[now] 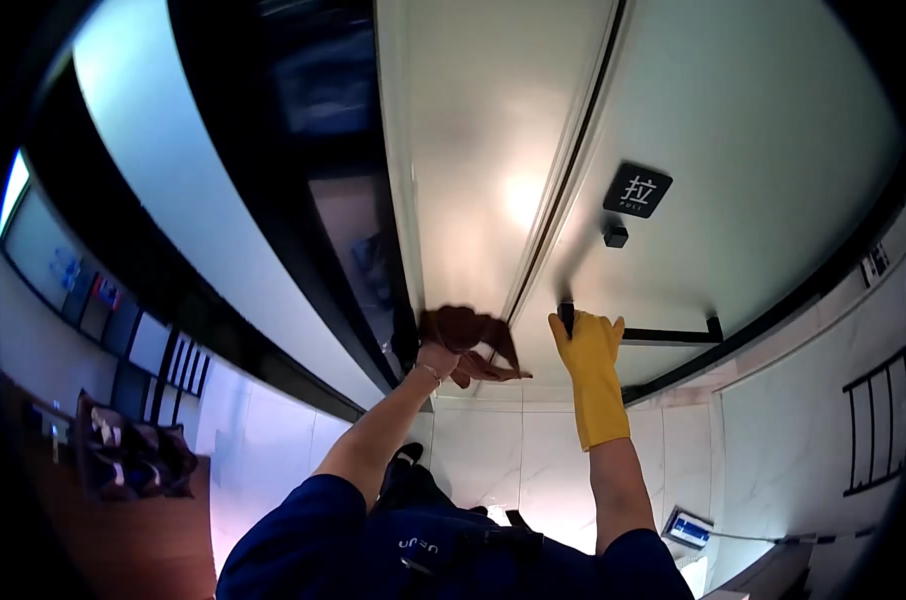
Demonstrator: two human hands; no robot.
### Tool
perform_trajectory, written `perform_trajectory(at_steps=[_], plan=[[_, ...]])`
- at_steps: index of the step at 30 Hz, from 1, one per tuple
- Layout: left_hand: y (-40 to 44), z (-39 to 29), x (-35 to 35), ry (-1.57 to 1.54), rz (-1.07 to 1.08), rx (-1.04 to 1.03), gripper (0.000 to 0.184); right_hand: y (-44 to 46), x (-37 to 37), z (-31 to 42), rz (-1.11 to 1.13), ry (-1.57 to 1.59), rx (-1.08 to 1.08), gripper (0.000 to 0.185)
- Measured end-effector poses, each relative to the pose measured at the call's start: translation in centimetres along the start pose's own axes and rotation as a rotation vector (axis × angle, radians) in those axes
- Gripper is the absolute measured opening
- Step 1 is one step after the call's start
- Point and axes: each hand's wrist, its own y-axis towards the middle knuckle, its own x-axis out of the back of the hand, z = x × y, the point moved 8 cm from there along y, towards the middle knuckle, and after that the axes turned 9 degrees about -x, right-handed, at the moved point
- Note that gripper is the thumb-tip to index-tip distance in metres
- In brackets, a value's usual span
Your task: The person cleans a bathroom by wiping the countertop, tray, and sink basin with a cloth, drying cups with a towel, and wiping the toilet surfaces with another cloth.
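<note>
My left hand (441,362) is bare and pressed round a brown cloth (465,332), which lies against the lower part of a pale panel (473,200) near its left edge. Part of the cloth hangs loose to the right. My right hand (590,345), in a yellow rubber glove, grips one end of a black bar handle (668,337) on a pale door (753,200). A black sign (638,190) reading "PULL" and a small black knob (615,236) are on that door beyond the handle.
A flat mop (689,527) stands at the lower right, near a black rack (878,420) on the wall. Dark bags (133,450) rest on a brown surface (163,540) at the lower left. A black-framed glass panel (343,200) is left of the pale panel.
</note>
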Motion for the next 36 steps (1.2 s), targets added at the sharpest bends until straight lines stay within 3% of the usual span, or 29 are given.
perform_trajectory(at_steps=[1,2,4,5,7,9,10,11,13,14,15,16,17,19,20,21,22,23,24,25,26,27,31,33,36], plan=[[-1.8,0.6,-1.9,-0.192,0.095,0.149,0.049,-0.4,-0.2,-0.3,0.045,-0.010,-0.013,0.045],[-3.0,0.5,-2.7,-0.195,0.097,0.175,0.049,-0.5,0.4,0.0,0.022,0.023,0.006,0.048],[-5.4,0.2,-5.3,-0.299,0.418,0.407,0.041,0.2,-0.3,-0.3,0.056,0.019,0.028,0.049],[-6.4,-0.7,-4.0,-0.307,0.424,0.421,0.041,0.2,-0.8,-0.7,0.086,0.020,0.026,0.051],[-6.8,-2.5,3.5,-0.333,-0.059,0.256,0.040,0.6,-0.3,-0.5,0.149,0.011,0.066,0.055],[-11.3,2.9,10.2,-0.339,-0.634,0.588,0.028,0.6,-0.3,-0.5,0.153,-0.019,0.087,0.055],[-10.6,-0.7,22.5,-0.147,-0.894,0.413,0.029,0.2,-0.5,-0.5,0.155,-0.011,0.090,0.055],[-10.1,-1.6,30.9,-0.353,-1.077,0.252,0.032,0.0,-0.5,-0.6,0.127,-0.004,0.102,0.055],[-6.8,0.2,39.2,-0.272,-1.310,-0.115,0.030,0.6,0.0,0.0,0.100,0.006,0.134,0.054],[-3.7,2.7,40.7,-0.275,-1.200,-0.217,0.029,0.0,0.5,-0.3,0.116,0.036,0.131,0.053],[-0.6,3.9,41.8,-0.140,-1.060,-0.212,0.026,-1.3,1.0,-0.8,0.140,0.057,0.128,0.052],[0.5,2.6,42.9,0.318,-1.160,-0.220,0.024,-2.6,1.7,-1.1,0.133,0.055,0.138,0.047],[1.4,0.4,42.2,0.794,-1.213,-0.223,0.022,-4.0,2.3,-1.5,0.158,0.069,0.163,0.047],[3.3,5.4,39.9,0.079,-1.088,0.013,0.023,-6.5,3.8,-2.1,0.177,0.086,0.224,0.042],[3.2,5.4,37.8,0.019,-1.112,-0.084,0.026,-7.9,4.2,-3.1,0.143,0.118,0.258,0.038],[3.2,5.5,33.3,0.581,-1.144,-0.195,0.026,-9.7,5.6,-3.7,0.107,0.151,0.338,0.029],[1.5,1.4,33.2,0.807,-0.978,-0.203,0.023,-11.3,7.6,-4.4,0.064,0.180,0.415,0.023],[0.2,1.7,30.2,0.729,-0.890,-0.193,0.022,-12.7,8.7,-5.2,0.147,0.213,0.402,0.032],[-1.0,3.1,26.5,0.587,-0.799,-0.159,0.022,-14.5,11.3,-5.1,0.052,0.245,0.393,0.043],[-2.1,4.2,22.4,0.465,-0.680,-0.107,0.021,-16.0,9.8,-8.8,0.251,0.330,0.317,0.048],[-3.5,5.5,17.9,0.355,-0.554,-0.042,0.021,-17.4,10.5,-9.5,0.172,0.088,0.450,0.043],[-5.1,7.1,12.8,0.246,-0.413,0.044,0.020,-18.6,11.4,-10.4,0.169,0.054,0.448,0.044],[-11.7,7.7,-1.6,-0.213,0.046,0.415,0.019,-21.2,15.8,-15.4,0.082,0.015,0.263,0.049],[-12.2,3.5,-2.9,-0.424,0.085,0.468,0.018,-23.1,17.2,-18.1,0.013,-0.037,0.137,0.052],[-8.8,-3.8,0.0,-0.811,-0.090,0.374,0.017,-29.0,18.4,-23.3,-0.155,-0.106,-0.102,0.056]])
